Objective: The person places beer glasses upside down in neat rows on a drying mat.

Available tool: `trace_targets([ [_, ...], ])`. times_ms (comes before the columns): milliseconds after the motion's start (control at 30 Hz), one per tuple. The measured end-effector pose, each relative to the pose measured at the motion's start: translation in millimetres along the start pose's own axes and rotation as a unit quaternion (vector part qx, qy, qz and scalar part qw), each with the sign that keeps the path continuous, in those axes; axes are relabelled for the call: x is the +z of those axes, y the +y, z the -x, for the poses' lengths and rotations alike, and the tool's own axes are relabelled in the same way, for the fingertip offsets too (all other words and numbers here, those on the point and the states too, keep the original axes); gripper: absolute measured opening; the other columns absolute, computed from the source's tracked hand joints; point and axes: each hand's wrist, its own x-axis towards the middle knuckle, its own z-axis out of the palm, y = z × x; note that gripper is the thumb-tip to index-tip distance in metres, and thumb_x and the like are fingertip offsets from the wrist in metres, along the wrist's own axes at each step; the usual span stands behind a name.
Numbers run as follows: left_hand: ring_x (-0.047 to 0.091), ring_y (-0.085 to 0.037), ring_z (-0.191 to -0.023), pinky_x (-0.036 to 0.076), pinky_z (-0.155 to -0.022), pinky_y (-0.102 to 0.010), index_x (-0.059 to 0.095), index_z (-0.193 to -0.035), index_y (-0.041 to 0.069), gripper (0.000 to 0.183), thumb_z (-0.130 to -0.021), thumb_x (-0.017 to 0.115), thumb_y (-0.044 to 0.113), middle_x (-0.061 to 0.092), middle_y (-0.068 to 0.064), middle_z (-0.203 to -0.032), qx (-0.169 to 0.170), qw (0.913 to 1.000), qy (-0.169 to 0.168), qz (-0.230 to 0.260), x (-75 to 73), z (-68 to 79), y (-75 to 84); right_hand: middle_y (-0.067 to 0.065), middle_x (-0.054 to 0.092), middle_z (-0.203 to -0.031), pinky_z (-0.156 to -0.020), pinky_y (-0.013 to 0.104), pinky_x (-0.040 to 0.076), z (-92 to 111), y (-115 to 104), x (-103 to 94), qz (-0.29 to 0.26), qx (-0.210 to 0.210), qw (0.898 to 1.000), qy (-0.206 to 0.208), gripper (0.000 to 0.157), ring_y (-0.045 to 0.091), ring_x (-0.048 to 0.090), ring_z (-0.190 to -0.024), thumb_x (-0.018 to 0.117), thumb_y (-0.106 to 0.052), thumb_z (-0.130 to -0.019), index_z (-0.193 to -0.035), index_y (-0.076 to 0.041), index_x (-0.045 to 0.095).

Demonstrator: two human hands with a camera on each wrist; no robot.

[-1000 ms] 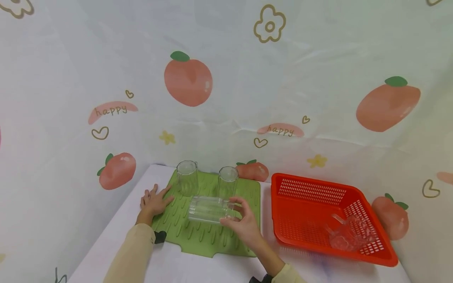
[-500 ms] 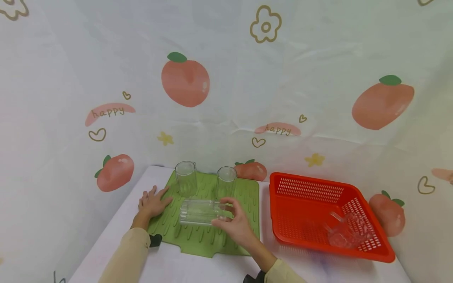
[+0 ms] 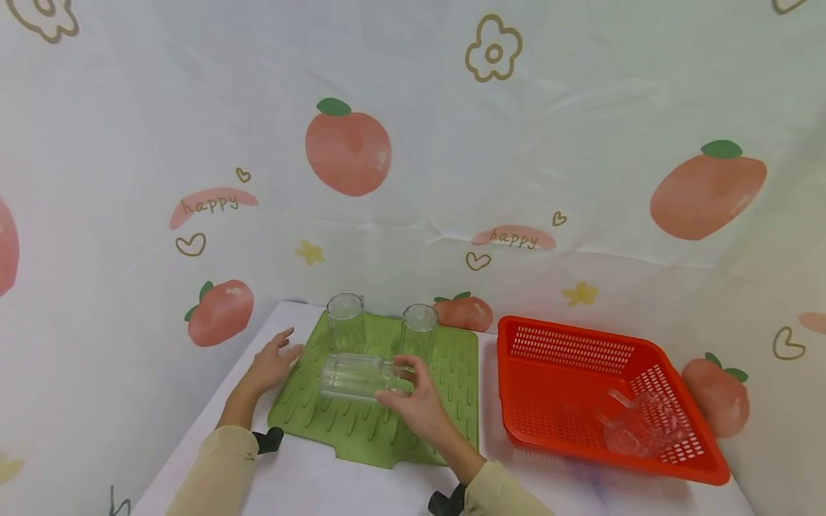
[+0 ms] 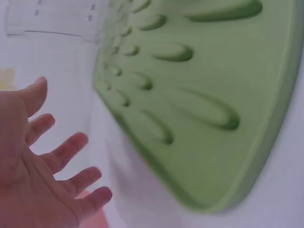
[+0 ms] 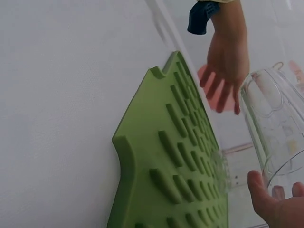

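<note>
My right hand [image 3: 419,403] grips a clear drinking glass [image 3: 351,375] by one end, its thumb and fingers on opposite sides. The glass lies sideways above the green ridged mat [image 3: 371,448]; the right wrist view shows this glass [image 5: 275,114] tilted and apart from the mat. Off the mat's left edge, my left hand [image 3: 269,365] holds nothing, and its fingers are spread in the left wrist view [image 4: 42,175]. Two more clear glasses stand upright at the back of the mat, one left [image 3: 347,322] and one right [image 3: 419,333].
A red perforated basket [image 3: 561,387] stands right of the mat, with clear glassware [image 3: 639,426] in its right end. Behind the white table [image 3: 361,491] hangs a printed cloth [image 3: 413,143] with fruit pictures.
My right hand has carried the sideways glass to the left over the mat. The left hand has come off the mat's edge and drawn back leftward.
</note>
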Motion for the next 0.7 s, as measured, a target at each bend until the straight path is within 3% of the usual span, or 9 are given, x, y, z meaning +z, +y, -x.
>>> trace_targets([
  [233,0.049,-0.048,-0.138,0.045,-0.106,-0.063,0.044,-0.153,0.007,0.06,-0.107,0.048,0.045,0.054,-0.027,-0.147,0.071,0.9941,0.068,0.046,-13.2,16.1,8.7,0.017,0.04,-0.154,-0.092,0.031,0.056,-5.8,5.7,9.5,-0.007,-0.002,1.0,0.003,0.062,0.041,0.043,-0.14,0.077,-0.011,-0.091,-0.142,-0.009,0.042],
  [333,0.055,-0.043,-0.132,0.049,-0.102,-0.059,0.054,-0.147,0.011,0.053,-0.106,0.052,0.045,0.061,-0.021,-0.142,0.095,0.9906,0.08,0.058,-14.8,26.2,16.0,0.015,0.041,-0.154,-0.093,0.031,0.056,-7.8,8.5,12.4,-0.006,-0.001,1.0,0.003,0.061,0.042,0.043,-0.141,0.077,-0.011,-0.091,-0.142,-0.008,0.042],
  [467,0.058,-0.04,-0.129,0.052,-0.102,-0.053,0.057,-0.144,0.012,0.05,-0.103,0.06,0.04,0.063,-0.017,-0.14,0.125,0.9869,0.067,0.076,-13.4,40.2,26.1,0.016,0.04,-0.155,-0.094,0.032,0.056,-10.1,10.8,14.8,-0.005,0.0,1.0,-0.001,0.061,0.042,0.042,-0.142,0.076,-0.013,-0.092,-0.142,-0.008,0.042],
  [600,0.056,-0.042,-0.132,0.056,-0.1,-0.039,0.055,-0.145,0.01,0.052,-0.1,0.067,0.031,0.06,-0.017,-0.145,0.153,0.9827,0.029,0.1,-9.5,47.8,35.5,0.019,0.038,-0.156,-0.093,0.031,0.055,-11.3,11.5,16.2,-0.002,0.0,1.0,-0.002,0.062,0.042,0.042,-0.142,0.075,-0.013,-0.093,-0.144,-0.007,0.041],
  [700,0.051,-0.045,-0.137,0.056,-0.096,-0.036,0.054,-0.145,0.01,0.055,-0.096,0.072,0.027,0.056,-0.019,-0.148,0.167,0.9793,0.001,0.115,-7.6,50.3,42.3,0.018,0.038,-0.156,-0.092,0.031,0.055,-12.8,11.8,17.2,-0.005,0.006,1.0,-0.003,0.062,0.041,0.042,-0.142,0.074,-0.014,-0.094,-0.144,-0.007,0.04],
])
